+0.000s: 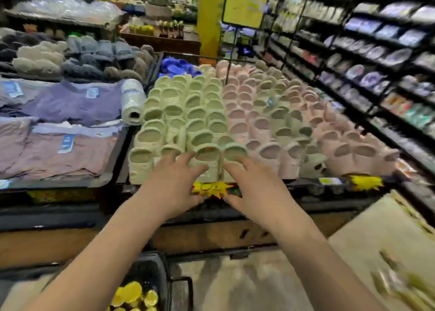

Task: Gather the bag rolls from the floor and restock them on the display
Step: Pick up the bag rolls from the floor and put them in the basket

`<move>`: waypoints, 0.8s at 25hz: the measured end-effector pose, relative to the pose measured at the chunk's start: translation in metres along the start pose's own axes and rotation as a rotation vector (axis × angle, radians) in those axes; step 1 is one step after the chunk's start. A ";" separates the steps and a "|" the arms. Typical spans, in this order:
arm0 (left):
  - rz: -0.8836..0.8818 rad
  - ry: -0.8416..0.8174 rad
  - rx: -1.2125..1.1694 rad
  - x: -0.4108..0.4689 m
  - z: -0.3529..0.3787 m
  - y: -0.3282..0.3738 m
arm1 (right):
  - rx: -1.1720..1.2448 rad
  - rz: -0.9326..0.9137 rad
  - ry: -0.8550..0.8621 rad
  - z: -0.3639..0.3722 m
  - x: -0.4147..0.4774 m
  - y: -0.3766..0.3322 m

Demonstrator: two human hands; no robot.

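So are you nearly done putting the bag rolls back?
One bag roll already lies on the display, beside the green slippers. Nothing is being carried: the left hand and right hand are both open, fingers spread over the front slippers. No roll shows on the floor in view, so maybe little remains.

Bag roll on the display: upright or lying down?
Lying on its side. The bag roll rests lengthwise on the folded clothes, hollow core end facing the camera, beside the green slippers.
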State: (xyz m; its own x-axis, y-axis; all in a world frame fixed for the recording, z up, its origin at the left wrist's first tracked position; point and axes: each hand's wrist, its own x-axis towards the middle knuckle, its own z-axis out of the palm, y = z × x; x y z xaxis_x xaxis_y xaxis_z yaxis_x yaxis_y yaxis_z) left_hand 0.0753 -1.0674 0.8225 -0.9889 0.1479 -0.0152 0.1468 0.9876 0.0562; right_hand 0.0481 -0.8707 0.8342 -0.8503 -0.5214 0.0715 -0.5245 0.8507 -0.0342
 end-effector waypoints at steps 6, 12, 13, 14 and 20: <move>0.456 -0.015 -0.023 0.065 0.003 0.218 | -0.038 0.465 0.040 -0.027 -0.158 0.164; 0.896 -0.037 0.026 0.096 0.027 0.502 | -0.047 0.909 0.030 -0.041 -0.365 0.327; 0.953 -0.050 0.021 0.096 0.032 0.548 | -0.041 0.974 0.031 -0.043 -0.398 0.348; 0.999 -0.075 0.007 0.092 0.037 0.590 | -0.028 1.039 0.021 -0.043 -0.429 0.367; 1.213 -0.176 0.013 0.089 0.069 0.773 | 0.065 1.288 -0.009 -0.036 -0.549 0.463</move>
State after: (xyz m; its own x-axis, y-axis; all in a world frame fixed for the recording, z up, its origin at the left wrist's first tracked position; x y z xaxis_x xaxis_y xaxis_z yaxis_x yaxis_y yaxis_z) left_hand 0.1026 -0.2875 0.7957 -0.1944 0.9764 -0.0945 0.9716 0.2049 0.1182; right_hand 0.2732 -0.1881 0.8150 -0.7422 0.6679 -0.0558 0.6690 0.7333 -0.1213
